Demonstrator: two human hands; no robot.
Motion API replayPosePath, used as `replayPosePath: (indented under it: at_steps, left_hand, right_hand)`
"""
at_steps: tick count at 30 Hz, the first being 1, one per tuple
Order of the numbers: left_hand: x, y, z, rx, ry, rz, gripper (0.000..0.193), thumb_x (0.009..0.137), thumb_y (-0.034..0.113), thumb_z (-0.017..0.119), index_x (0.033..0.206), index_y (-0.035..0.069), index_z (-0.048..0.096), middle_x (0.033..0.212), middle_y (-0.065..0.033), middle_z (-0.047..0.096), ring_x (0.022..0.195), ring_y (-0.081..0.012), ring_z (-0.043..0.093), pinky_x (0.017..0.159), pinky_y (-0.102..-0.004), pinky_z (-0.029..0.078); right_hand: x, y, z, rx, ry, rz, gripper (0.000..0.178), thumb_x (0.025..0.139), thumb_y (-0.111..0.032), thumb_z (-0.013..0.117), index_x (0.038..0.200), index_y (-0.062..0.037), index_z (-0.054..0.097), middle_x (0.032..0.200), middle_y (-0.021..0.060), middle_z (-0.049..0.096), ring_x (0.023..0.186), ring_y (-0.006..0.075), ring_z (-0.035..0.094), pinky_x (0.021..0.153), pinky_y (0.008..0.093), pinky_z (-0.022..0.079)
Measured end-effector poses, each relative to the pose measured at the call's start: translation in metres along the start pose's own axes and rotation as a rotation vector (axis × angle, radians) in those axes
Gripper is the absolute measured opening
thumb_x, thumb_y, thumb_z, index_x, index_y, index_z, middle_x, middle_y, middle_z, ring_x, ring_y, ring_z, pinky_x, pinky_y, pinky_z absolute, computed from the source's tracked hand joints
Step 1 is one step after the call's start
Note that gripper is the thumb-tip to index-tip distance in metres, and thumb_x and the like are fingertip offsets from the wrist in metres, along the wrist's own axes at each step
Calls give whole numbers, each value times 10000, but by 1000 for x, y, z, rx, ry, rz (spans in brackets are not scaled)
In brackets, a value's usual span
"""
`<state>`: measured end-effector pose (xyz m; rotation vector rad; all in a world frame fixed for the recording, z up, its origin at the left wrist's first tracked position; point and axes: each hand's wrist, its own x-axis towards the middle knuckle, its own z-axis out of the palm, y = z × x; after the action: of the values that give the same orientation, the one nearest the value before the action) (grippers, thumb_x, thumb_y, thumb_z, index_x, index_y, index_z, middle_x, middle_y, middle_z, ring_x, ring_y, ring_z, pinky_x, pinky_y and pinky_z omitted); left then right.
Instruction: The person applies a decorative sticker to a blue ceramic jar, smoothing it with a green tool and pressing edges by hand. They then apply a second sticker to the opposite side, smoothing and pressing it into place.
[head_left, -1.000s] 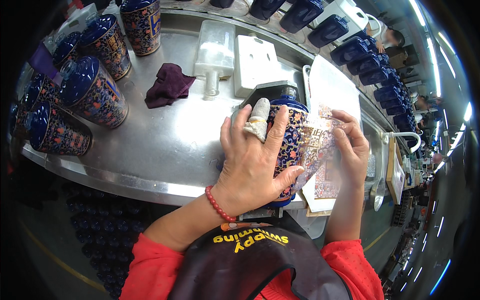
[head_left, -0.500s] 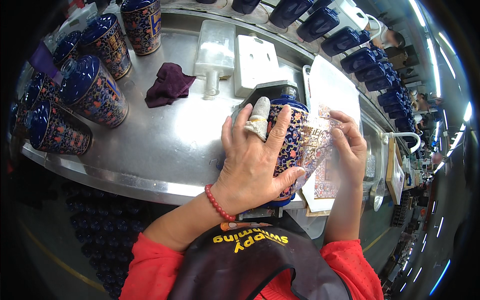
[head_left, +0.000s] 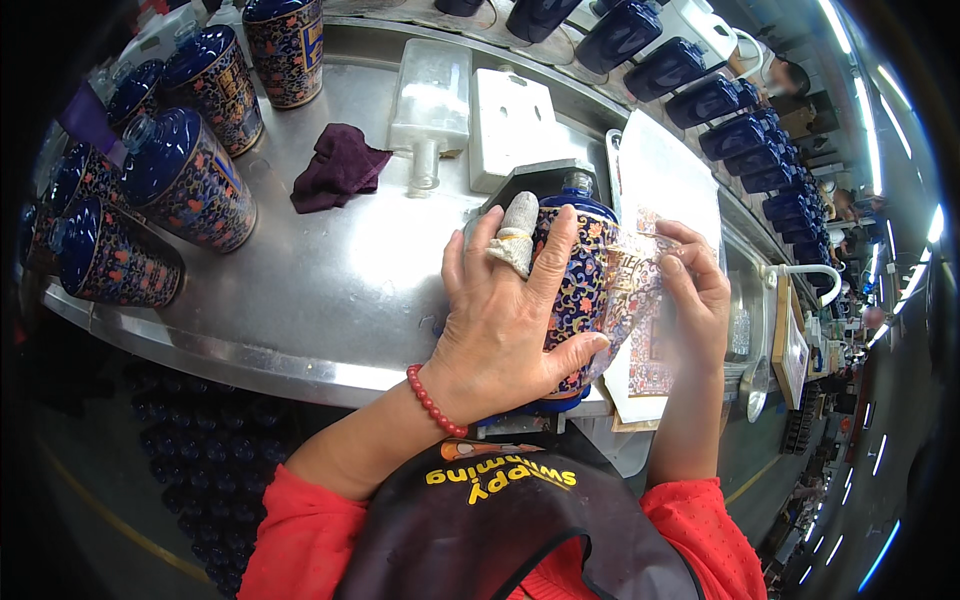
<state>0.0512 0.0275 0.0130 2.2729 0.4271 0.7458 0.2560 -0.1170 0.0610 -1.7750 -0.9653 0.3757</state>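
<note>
A blue glass bottle [head_left: 577, 262] with a floral pattern lies in front of me, its neck away from me. Spread fingers of my left hand [head_left: 497, 320] rest flat on its left side; a pale cloth finger cover is wrapped round one of them. At the bottle's right side, my right hand [head_left: 700, 285] pinches the edge of a clear, floral-printed decal film [head_left: 632, 285]. That film slants from the bottle's surface to my fingertips. White paper [head_left: 668, 180] and another printed sheet [head_left: 650, 368] lie under and beside my right hand.
Several patterned blue bottles [head_left: 190, 180] stand on the metal table [head_left: 300, 280] at left. A purple cloth [head_left: 340, 168], a clear bottle [head_left: 430, 100] and a white block [head_left: 510, 125] lie ahead. Plain blue bottles [head_left: 672, 68] line the far conveyor. A framed board [head_left: 790, 340] is at right.
Plain blue bottles on the conveyor have shifted right. The film's angle at the bottle has changed slightly, while both hands stay almost where they were.
</note>
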Motion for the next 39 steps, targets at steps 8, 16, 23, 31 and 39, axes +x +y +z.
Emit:
replayPosePath:
  at_steps: [8, 16, 23, 31, 39]
  left_hand:
    - [-10, 4, 6, 25, 9, 7, 1073, 844, 674, 659, 1612, 66, 221, 1518, -298, 367, 1407, -517, 249, 1140, -663, 118]
    - [-12, 5, 7, 20, 33, 13, 1058, 845, 636, 678, 1610, 60, 228, 1482, -306, 384, 1387, -505, 258, 1127, -676, 133]
    - [-10, 7, 4, 45, 37, 26, 1059, 825, 584, 713, 1603, 42, 242, 1416, -337, 402, 1331, -493, 295, 1107, -686, 174]
    - [-9, 6, 3, 47, 37, 24, 1068, 815, 592, 717, 1595, 29, 255, 1441, -329, 385, 1331, -485, 296, 1107, -682, 180]
    - [-9, 4, 5, 17, 17, 2, 1090, 829, 658, 692, 1601, 43, 231, 1504, -303, 362, 1422, -501, 248, 1140, -673, 116]
  right_hand:
    - [-1, 3, 0, 50, -42, 61, 70, 977, -80, 638, 960, -18, 665, 1319, 89, 603, 1047, 110, 553, 847, 245, 448]
    - [-2, 3, 1, 90, -51, 71, 78, 988, -84, 630, 957, -18, 658, 1312, 75, 600, 841, 38, 513, 727, 205, 436]
    - [-2, 5, 1, 94, -51, 65, 87, 984, -92, 642, 940, -18, 655, 1295, 78, 613, 841, 43, 518, 723, 209, 439]
    - [-2, 5, 1, 121, -49, 71, 79, 979, -85, 649, 937, -18, 655, 1294, 74, 613, 865, 42, 528, 726, 203, 442]
    - [0, 4, 3, 122, -49, 61, 88, 978, -88, 651, 927, -17, 656, 1292, 71, 615, 865, 41, 530, 721, 199, 441]
